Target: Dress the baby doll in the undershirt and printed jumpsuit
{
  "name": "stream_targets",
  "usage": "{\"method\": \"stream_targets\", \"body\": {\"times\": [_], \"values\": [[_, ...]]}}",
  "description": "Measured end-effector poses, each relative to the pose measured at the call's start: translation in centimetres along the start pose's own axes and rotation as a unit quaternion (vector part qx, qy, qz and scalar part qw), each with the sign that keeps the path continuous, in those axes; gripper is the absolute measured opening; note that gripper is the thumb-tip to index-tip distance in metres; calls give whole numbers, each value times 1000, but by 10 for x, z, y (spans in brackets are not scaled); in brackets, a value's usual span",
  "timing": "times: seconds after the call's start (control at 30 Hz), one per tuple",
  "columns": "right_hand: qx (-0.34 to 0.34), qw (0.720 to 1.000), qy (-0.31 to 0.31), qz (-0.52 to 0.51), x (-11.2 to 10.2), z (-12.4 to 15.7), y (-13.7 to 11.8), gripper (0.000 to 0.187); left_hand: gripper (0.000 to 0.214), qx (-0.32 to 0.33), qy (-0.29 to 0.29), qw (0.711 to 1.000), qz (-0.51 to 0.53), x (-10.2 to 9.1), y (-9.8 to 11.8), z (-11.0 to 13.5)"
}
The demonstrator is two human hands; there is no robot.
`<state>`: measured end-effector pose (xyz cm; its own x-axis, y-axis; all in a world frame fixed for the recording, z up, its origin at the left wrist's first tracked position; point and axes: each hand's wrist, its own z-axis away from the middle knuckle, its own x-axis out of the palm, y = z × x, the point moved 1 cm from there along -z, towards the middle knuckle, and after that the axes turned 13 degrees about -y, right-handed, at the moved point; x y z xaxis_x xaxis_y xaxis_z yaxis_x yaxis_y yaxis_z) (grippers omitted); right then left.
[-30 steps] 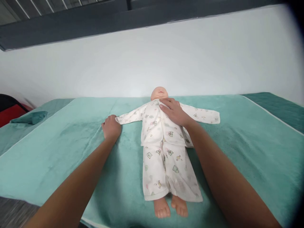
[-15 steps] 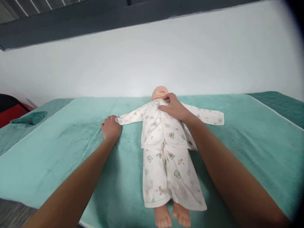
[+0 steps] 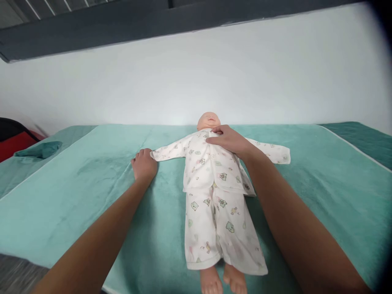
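The left hand (image 3: 144, 164) curls at the cuff of a white animal-print cloth shirt (image 3: 199, 165), its grip hidden; the right hand (image 3: 229, 141) touches the chest, thumb and forefinger slightly parted, any pinch unclear. The smooth pink doll (image 3: 209, 121) wearing it lies face-up on plush pale-green fabric (image 3: 88, 179).

The single head-mounted camera, viewed from where I stand, sits near the feet (image 3: 211, 280) of the doll (image 3: 203, 168) and faces forward and down along its length toward the white wall (image 3: 147, 83).

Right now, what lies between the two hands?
In the head view, one shirt sleeve and part of the shirt's front lie between the left hand and right hand.
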<state>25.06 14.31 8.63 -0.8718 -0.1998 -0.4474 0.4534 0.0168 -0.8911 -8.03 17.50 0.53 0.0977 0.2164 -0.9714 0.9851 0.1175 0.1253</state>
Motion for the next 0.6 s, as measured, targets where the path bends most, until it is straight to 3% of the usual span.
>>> {"method": "stream_targets", "body": {"times": [0.27,0.6], "values": [[17,999,19,44,8,-4,-13,40,30,-7,-9,1000,-10,-2,3,1],[-76,993,83,-23,14,4,4,34,31,-9,-11,1000,-21,-4,4,1]]}}
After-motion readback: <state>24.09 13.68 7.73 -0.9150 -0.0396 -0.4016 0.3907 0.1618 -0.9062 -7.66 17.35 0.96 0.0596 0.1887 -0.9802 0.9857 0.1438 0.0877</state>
